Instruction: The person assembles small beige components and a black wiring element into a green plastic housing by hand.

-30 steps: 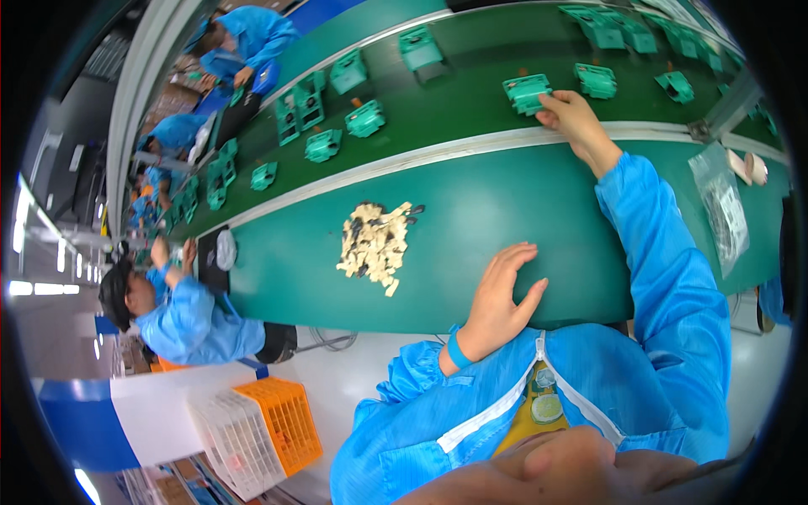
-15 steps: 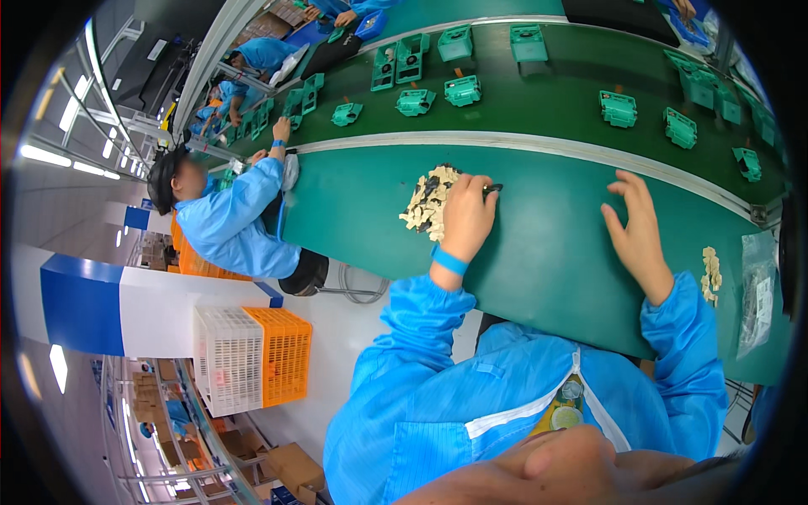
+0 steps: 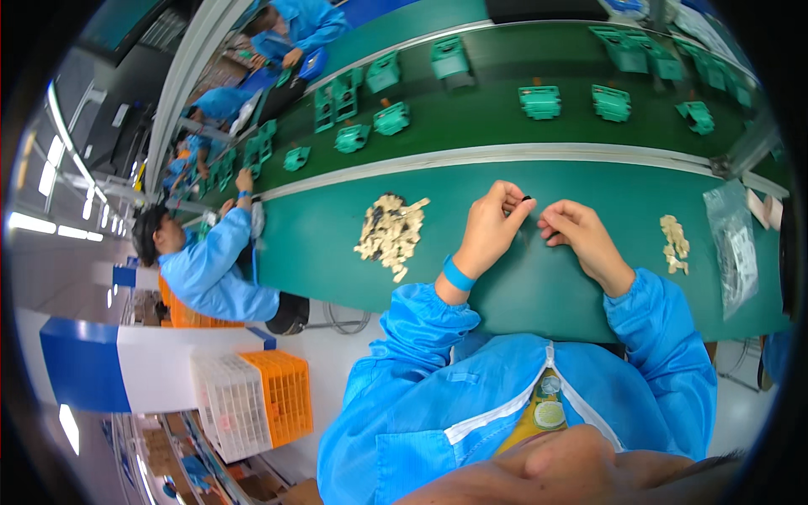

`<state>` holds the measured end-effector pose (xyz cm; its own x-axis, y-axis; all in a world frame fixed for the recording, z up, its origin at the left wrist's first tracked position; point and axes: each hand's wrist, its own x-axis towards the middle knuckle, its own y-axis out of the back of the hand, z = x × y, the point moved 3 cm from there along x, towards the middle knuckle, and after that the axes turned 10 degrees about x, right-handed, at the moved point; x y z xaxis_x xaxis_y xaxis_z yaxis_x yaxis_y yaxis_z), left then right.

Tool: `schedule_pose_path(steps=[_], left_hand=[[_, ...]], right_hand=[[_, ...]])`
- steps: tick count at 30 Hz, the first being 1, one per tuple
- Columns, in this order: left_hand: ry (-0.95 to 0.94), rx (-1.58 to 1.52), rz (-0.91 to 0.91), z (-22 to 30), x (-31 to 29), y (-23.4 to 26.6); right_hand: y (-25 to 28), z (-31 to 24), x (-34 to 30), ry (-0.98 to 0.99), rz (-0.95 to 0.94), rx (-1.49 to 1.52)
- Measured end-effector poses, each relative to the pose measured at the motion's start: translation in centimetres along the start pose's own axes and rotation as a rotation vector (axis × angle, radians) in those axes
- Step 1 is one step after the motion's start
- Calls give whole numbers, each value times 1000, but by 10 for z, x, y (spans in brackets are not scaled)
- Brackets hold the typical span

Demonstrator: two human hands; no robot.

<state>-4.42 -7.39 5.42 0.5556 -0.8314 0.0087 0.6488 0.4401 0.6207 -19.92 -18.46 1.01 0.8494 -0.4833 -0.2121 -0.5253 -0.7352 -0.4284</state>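
A small black part (image 3: 526, 199) sits pinched in the left hand (image 3: 491, 229) fingertips above the green table (image 3: 539, 286); the right hand (image 3: 577, 233) is curled just beside it, its grip unclear. Left lies a pile of pale parts (image 3: 390, 234); beyond, green fixtures (image 3: 539, 101) ride the belt.

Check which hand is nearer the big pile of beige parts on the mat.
Left. The left hand sits just right of the big pile; the right hand is farther right, beyond the left.
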Motion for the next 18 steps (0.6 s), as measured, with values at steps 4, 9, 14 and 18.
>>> schedule_pose_path(steps=[4,9,14,18], left_hand=[[-2,-179,-136,6,17,-29],[0,-293,-206,4,15,-39],[-73,-118,-143,4,7,-22],[-236,397,238,-21,-8,38]], right_hand=[[13,-7,5,-130,57,264],[19,-17,6,-6,98,81],[31,-4,10,31,178,185],[43,-16,3,20,212,166]])
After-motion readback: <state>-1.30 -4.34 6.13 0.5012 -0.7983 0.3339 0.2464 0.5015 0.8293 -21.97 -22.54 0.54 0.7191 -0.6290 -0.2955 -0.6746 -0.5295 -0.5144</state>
